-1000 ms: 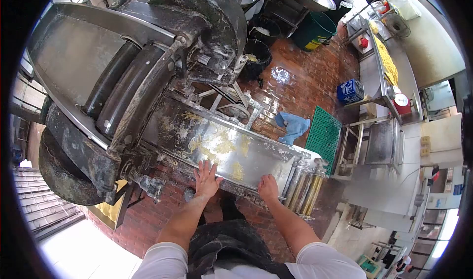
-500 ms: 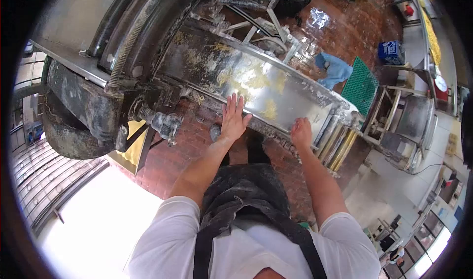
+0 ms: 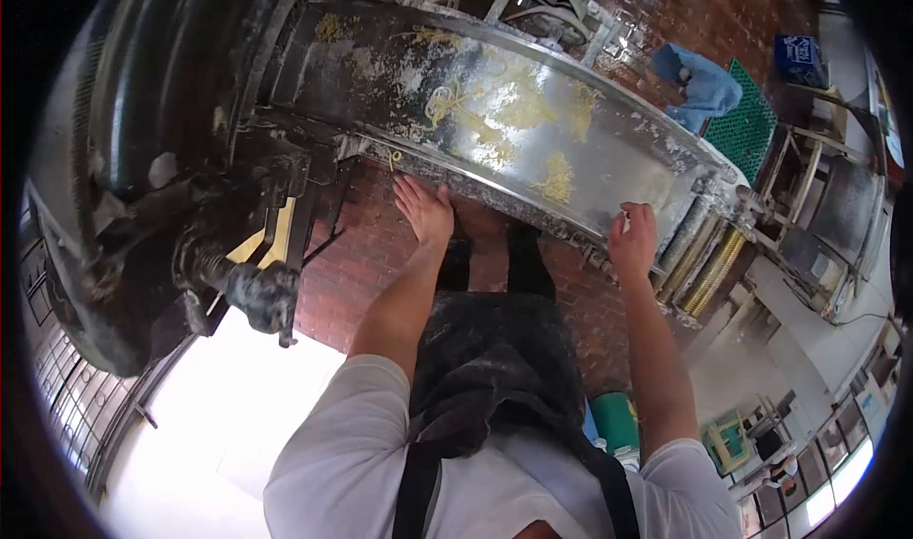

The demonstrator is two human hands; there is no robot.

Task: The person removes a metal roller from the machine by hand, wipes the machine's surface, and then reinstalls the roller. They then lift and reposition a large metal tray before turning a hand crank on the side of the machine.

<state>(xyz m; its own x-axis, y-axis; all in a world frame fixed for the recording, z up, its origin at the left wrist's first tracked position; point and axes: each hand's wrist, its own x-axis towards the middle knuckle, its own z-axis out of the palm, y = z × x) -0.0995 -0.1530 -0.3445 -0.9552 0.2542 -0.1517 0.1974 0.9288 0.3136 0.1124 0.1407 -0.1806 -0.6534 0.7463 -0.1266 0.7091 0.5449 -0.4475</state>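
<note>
A long steel tray (image 3: 609, 149), dusted with flour and strewn with yellow noodle scraps (image 3: 557, 179), juts from a large dark roller machine (image 3: 181, 92). My left hand (image 3: 424, 210) lies against the tray's near edge with fingers reaching under the rim. My right hand (image 3: 634, 241) is curled over the same edge further right, next to a set of ribbed rollers (image 3: 709, 254). I wear a white shirt and a dark apron.
A red brick floor (image 3: 352, 263) runs under the machine. A blue cloth (image 3: 702, 84), a green mat (image 3: 751, 120) and a blue crate (image 3: 799, 58) lie beyond the tray. Steel tables stand at the right. A green bucket (image 3: 616, 423) sits by my feet.
My left hand slid from flat on the tray's surface down to its near edge. My right hand stayed on the edge. My head tipped down and closer to the machine.
</note>
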